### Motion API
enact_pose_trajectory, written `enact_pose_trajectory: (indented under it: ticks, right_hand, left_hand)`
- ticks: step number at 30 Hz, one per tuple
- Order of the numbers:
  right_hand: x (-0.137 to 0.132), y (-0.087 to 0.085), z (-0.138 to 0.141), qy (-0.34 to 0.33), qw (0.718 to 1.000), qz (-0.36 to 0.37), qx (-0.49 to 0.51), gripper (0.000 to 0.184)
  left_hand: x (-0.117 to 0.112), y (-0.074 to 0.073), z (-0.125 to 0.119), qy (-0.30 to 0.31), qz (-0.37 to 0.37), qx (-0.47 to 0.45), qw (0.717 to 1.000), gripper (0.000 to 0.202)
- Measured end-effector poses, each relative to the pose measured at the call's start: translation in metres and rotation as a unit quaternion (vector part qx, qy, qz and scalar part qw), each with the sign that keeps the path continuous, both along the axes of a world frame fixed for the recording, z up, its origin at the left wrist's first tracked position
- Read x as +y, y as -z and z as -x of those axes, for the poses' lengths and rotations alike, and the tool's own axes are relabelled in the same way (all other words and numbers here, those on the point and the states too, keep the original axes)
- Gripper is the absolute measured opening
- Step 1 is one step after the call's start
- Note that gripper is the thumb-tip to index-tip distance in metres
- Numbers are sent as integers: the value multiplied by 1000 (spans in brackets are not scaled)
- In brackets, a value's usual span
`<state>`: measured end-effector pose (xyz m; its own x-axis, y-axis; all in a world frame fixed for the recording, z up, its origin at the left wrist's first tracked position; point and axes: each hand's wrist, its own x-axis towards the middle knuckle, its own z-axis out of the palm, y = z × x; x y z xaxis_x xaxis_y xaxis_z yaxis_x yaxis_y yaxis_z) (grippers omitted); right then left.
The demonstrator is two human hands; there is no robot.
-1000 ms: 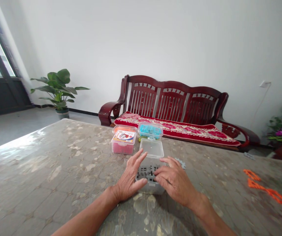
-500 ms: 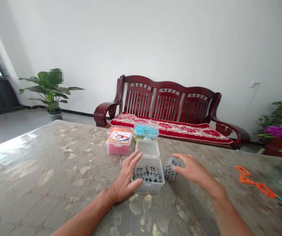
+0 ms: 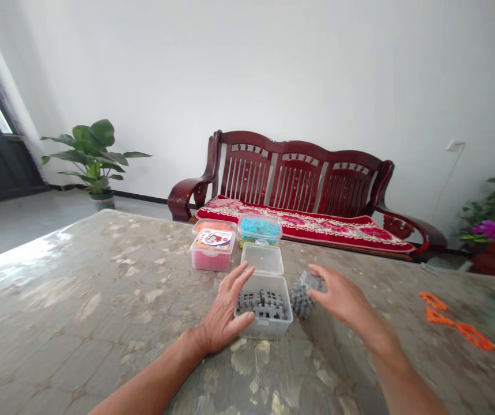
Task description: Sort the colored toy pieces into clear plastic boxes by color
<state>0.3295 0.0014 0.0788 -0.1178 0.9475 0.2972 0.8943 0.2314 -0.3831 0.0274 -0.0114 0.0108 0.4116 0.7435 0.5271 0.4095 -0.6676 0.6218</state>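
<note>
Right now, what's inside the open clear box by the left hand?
The clear box holds grey interlocking pieces. Only the top layer shows; the left hand covers its left wall.

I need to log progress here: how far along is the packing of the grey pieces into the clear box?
Partly done, by the look of it. The open clear box already holds grey interlocking pieces. In hand: the left hand rests against the box's side, and the right hand touches a grey ball of pieces beside it. Left: that ball is outside, and the hinged lid lies open.

A red-cushioned wooden bench [image 3: 299, 190] (against the wall), potted plant [image 3: 94, 158] left.
</note>
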Motion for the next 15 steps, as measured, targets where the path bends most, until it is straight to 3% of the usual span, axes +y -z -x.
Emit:
enact_pose_trajectory:
  ticks: [4, 9, 15]
  right_hand:
    - [-11, -13, 21, -84, 994, 11, 75, 55]
    - [-26, -21, 53, -184, 980, 44, 61, 49]
    - [-25, -14, 61, -262, 963, 51, 25, 22]
  left_hand:
    - [-1, -1, 0, 5, 3, 0, 1000, 79]
    - [1, 2, 0, 2, -9, -1, 1000, 79]
    - [1, 2, -1, 4, -16, -3, 1000, 77]
